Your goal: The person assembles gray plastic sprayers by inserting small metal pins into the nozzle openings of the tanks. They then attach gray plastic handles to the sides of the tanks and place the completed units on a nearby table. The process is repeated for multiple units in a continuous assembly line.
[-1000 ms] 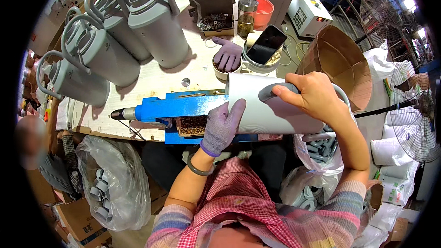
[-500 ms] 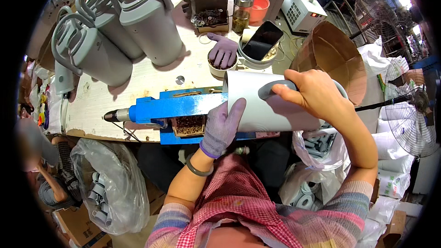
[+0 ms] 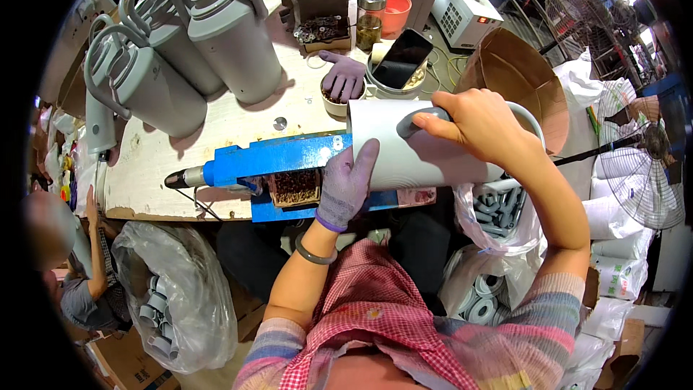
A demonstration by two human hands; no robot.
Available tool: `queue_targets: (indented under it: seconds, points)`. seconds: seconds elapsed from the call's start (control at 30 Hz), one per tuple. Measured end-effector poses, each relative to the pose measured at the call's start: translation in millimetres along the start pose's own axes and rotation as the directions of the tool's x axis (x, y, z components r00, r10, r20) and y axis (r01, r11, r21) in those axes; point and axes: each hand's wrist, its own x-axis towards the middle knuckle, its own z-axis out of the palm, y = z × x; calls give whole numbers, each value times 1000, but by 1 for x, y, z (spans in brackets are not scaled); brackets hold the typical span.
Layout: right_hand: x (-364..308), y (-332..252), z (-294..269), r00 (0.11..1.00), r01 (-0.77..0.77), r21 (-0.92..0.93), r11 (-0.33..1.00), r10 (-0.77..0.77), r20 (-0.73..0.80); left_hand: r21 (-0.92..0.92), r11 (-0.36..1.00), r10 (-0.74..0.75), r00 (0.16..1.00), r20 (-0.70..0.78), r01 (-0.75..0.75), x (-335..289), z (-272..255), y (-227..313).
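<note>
A pale grey vacuum jug body (image 3: pixel 426 155) lies on its side, its open end slipped around the right end of a blue fixture arm (image 3: pixel 278 160). My left hand (image 3: pixel 345 179), in a thin purple-grey glove, grips the rim of that open end, thumb on the near wall; its other fingers are mostly hidden. My bare right hand (image 3: pixel 480 124) is closed around the darker grey handle (image 3: pixel 419 120) on the jug's upper side. Beneath the arm, a small box of tiny brown screws (image 3: pixel 296 189) rests on the blue base (image 3: pixel 271 213).
Several grey jugs (image 3: pixel 234 47) stand at the table's back left. A glove (image 3: pixel 342 76) lies over a cup of screws, beside a phone (image 3: pixel 404 59) on a tub. Bags of grey parts (image 3: pixel 498 209) flank me. A large cardboard box (image 3: pixel 509 79) stands right; another person (image 3: pixel 86 296) sits left.
The jug body and my right hand have shifted slightly up, and the jug tilts a little differently on the arm. Both hands keep their hold. The seated person's arm has risen.
</note>
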Motion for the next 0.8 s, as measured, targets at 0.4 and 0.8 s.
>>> queue_targets:
  seconds: [0.4, 0.8]
  points:
    - [-136, 71, 15, 896, -346, 460, 818, 434, -98, -170, 985, 57, 958, 282, -9, -84, -34, -10]
    - [-282, 55, 103, 954, 195, 977, -87, 249, -168, -80, 997, 62, 511, 857, 12, -147, 79, -117]
